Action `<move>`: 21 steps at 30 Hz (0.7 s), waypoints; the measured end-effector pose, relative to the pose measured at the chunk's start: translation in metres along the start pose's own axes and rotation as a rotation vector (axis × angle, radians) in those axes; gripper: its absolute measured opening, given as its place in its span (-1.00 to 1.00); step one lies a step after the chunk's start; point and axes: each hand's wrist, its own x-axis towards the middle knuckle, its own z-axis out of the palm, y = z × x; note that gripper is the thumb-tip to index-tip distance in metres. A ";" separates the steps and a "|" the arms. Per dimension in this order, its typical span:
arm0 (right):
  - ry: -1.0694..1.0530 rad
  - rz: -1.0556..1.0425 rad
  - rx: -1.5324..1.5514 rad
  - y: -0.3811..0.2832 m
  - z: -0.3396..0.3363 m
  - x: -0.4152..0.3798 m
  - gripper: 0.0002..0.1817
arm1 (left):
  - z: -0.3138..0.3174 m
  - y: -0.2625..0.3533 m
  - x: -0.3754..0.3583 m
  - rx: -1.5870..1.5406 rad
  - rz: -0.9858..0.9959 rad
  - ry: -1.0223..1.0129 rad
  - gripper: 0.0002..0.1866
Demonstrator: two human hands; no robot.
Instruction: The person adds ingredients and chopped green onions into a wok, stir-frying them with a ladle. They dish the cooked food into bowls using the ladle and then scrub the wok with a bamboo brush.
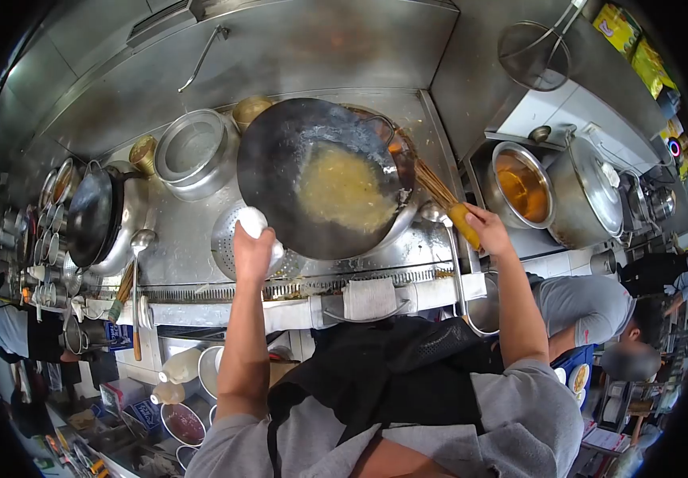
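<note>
A large dark wok [272, 175] sits tilted on the stove, with cloudy yellowish liquid [344, 187] in it. My left hand [254, 251] is closed around a white cloth [255, 221] at the wok's lower left edge; the wok's handle does not show there. On the right, my right hand [485, 229] grips the yellow-wrapped handle of a bamboo brush [437, 188]. The bristle end reaches the wok's right side, partly hidden behind the rim. Under the left hand lies a perforated round strainer [224, 243].
Metal bowls [193, 147] stand at the back left. A pot of orange liquid [521, 185] and a lidded stockpot [587, 191] are at right. Ladles [143, 239] rest on the stove. Another person [583, 307] stands at right. A faucet [205, 57] hangs behind.
</note>
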 end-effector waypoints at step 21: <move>-0.126 0.061 0.299 0.069 -0.019 0.087 -0.39 | 0.102 0.130 -0.058 0.683 0.343 0.299 -0.51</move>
